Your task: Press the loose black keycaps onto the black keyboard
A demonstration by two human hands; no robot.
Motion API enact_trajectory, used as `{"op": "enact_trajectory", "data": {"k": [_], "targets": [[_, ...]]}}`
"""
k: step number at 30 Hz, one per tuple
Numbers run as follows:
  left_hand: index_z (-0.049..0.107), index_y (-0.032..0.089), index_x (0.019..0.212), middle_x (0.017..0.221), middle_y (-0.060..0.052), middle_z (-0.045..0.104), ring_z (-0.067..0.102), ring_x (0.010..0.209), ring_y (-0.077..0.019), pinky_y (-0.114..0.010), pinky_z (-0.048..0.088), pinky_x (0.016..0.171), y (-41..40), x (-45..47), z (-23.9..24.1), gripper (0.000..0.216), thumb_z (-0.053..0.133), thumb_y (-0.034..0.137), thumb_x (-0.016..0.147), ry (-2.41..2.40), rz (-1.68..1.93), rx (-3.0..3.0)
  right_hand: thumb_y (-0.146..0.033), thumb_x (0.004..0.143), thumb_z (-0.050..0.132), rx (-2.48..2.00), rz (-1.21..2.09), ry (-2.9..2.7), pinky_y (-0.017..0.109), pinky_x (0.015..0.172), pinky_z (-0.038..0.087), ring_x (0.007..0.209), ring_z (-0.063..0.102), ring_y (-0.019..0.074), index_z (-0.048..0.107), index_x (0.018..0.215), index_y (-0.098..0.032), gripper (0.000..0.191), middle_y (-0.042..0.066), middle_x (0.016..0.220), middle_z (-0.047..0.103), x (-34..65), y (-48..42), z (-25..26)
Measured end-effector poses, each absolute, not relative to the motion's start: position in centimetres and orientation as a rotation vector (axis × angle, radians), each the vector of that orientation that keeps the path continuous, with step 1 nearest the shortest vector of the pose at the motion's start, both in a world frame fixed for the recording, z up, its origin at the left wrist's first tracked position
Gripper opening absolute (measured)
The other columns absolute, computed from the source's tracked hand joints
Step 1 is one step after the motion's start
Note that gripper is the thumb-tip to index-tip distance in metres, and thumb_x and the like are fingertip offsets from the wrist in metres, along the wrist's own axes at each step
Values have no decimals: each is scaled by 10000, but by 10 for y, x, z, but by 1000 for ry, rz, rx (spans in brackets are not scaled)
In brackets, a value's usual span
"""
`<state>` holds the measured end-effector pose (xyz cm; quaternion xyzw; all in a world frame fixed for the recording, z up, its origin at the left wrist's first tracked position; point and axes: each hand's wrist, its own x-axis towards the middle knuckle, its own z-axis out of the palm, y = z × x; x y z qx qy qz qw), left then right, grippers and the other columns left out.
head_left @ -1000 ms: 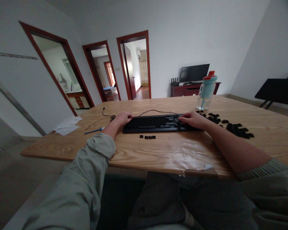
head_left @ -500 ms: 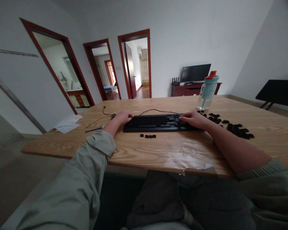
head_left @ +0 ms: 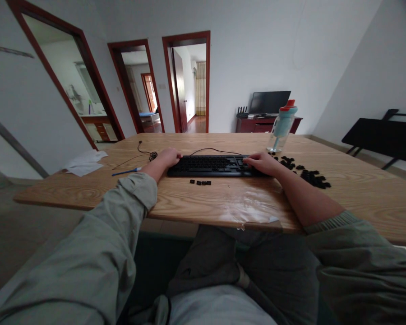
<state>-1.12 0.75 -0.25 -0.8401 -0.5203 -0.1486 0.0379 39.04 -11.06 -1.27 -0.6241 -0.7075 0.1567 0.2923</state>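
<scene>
A black keyboard (head_left: 209, 164) lies across the middle of a wooden table (head_left: 223, 203). My left hand (head_left: 167, 158) is curled around its left end. My right hand (head_left: 262, 163) lies over its right end with the fingertips on the keys; whether they pinch a key is too small to tell. A short row of loose black keycaps (head_left: 200, 182) sits just in front of the keyboard. A larger heap of black keycaps (head_left: 311, 177) is spread on the table to the right of my right hand.
A teal water bottle (head_left: 281, 126) with a red lid stands behind the heap. A blue pen (head_left: 126, 171), a coiled cable (head_left: 145, 155) and white paper (head_left: 83, 162) lie at the left. A black stand (head_left: 382, 137) is at the far right.
My head has shifted, so the table and keyboard sit a little higher and further left in view. Both hands stay at the ends of the keyboard.
</scene>
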Motion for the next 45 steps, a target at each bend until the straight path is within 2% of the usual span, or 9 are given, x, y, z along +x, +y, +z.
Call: {"op": "enact_trajectory", "data": {"k": [6, 11, 14, 22, 25, 28, 32, 37, 45], "targets": [[790, 256, 1055, 1063, -67, 762, 664, 1039, -263, -325, 466, 928, 13, -11, -12, 342, 627, 169, 767, -1627, -396, -2503, -592, 815, 559, -1646, 310, -1845, 278, 550, 370, 568, 494, 153, 701, 700, -143, 484, 31, 573, 601, 392, -110, -18], [788, 246, 1045, 1071, -48, 767, 674, 1045, -239, -315, 479, 947, 11, -17, -13, 347, 614, 162, 757, -1661, -553, -2583, -454, 856, 554, -1615, 115, -1803, 289, 699, 465, 760, 636, 202, 766, 923, -137, 387, 75, 820, 739, 397, -107, -19], [786, 179, 1024, 1065, -70, 767, 687, 1018, -226, -307, 498, 940, 12, -26, -12, 330, 605, 167, 749, -1648, -775, -2754, -419, 855, 576, -1721, 17, -1877, 314, 790, 486, 881, 671, 239, 773, 1005, -147, 368, 116, 967, 755, 396, -98, -11], [766, 146, 1029, 961, -62, 770, 698, 892, -201, -302, 538, 875, 21, -34, -8, 333, 669, 186, 713, -1822, -896, -2936, -504, 885, 572, -1710, 74, -2313, 347, 865, 493, 995, 671, 269, 715, 1199, -214, 451, 113, 1125, 735, 292, -67, 19], [761, 150, 1050, 984, -61, 769, 693, 913, -204, -310, 537, 895, 18, -34, -5, 344, 662, 217, 727, -1786, -853, -2970, -563, 806, 667, -1511, 136, -2564, 389, 948, 480, 1107, 639, 295, 647, 1324, -250, 605, 103, 1277, 677, 261, -80, 21], [763, 168, 1044, 992, -48, 770, 690, 924, -204, -318, 529, 918, 14, -34, -4, 329, 630, 228, 750, -1777, -834, -2952, -477, 758, 734, -1314, -6, -2675, 405, 1026, 441, 1218, 580, 307, 615, 1363, -260, 654, 96, 1383, 607, 268, -105, 20], [765, 174, 1024, 1001, -48, 767, 689, 941, -210, -307, 520, 913, 14, -31, -7, 309, 617, 255, 764, -1718, -837, -2917, -363, 764, 728, -1329, -291, -2660, 382, 995, 455, 1160, 614, 305, 702, 1227, -187, 496, 130, 1300, 656, 312, -138, 10], [752, 170, 1015, 1009, -55, 759, 685, 891, -206, -277, 523, 824, 11, -23, -8, 308, 601, 256, 760, -1696, -720, -2830, -345, 982, 484, -1279, -567, -2634, 374, 939, 442, 1048, 658, 263, 700, 1235, -182, 371, 117, 1209, 707, 337, -149, -10], [740, 177, 914, 906, -59, 751, 666, 795, -198, -264, 487, 710, 4, -25, -5, 248, 571, 260, 753, -1632, -582, -2726, -348, 969, 505, -1508, -744, -2539, 356, 841, 444, 999, 656, 269, 736, 1103, -200, 305, 116, 1094, 725, 341, -121, -12]]}}
